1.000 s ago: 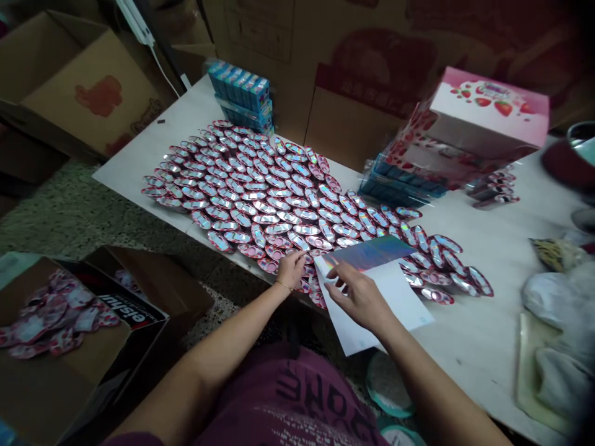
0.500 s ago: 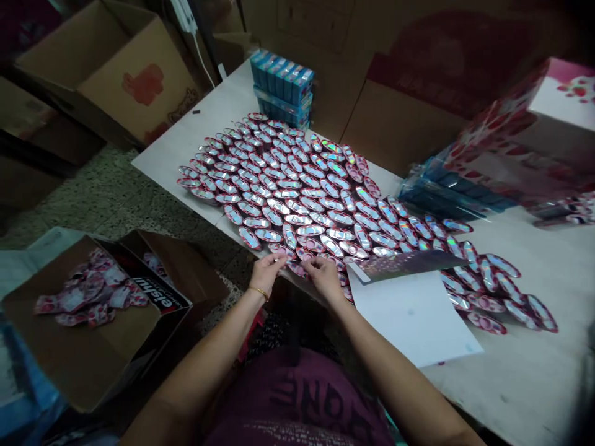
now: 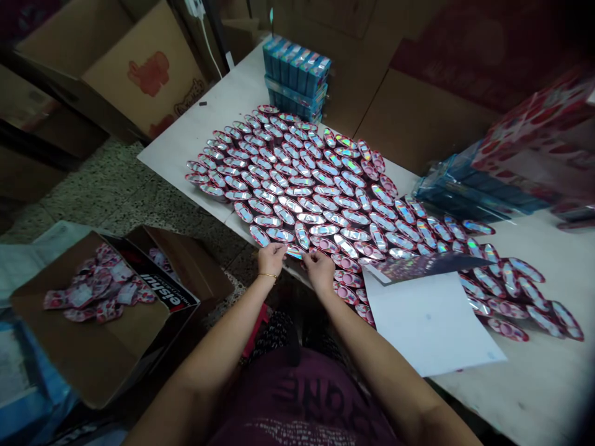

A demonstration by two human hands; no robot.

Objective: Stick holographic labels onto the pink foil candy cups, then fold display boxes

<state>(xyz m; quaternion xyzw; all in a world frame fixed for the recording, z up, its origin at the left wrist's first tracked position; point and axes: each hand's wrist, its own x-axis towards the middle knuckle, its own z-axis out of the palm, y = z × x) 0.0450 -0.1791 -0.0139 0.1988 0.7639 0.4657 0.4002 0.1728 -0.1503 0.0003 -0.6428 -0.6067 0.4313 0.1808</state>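
Rows of upright pink-and-red packets (image 3: 325, 201) with shiny silver oval tops cover the middle of the white table (image 3: 171, 152). At the table's near edge, one shiny packet (image 3: 295, 252) is pinched between my two hands. My left hand (image 3: 271, 259) grips its left end, fingers closed, a bracelet on the wrist. The right end is in the closed fingers of my right hand (image 3: 319, 267). Just right of my right hand, pink round pieces show in the tops of several packets (image 3: 346, 279). A white sheet (image 3: 427, 322) with a dark shiny flap lies over the packets farther right.
Blue boxes (image 3: 297, 74) stand stacked at the table's far end. More blue wrapped packs (image 3: 478, 183) and a pink-and-white carton (image 3: 548, 136) are at the right. An open carton (image 3: 88, 347) with pink packets stands lower left; a large brown carton (image 3: 139, 68) is behind it.
The view has shifted, so the table's contents appear farther right. A shiny silver top now shows between my hands, where pink-topped packets were before.
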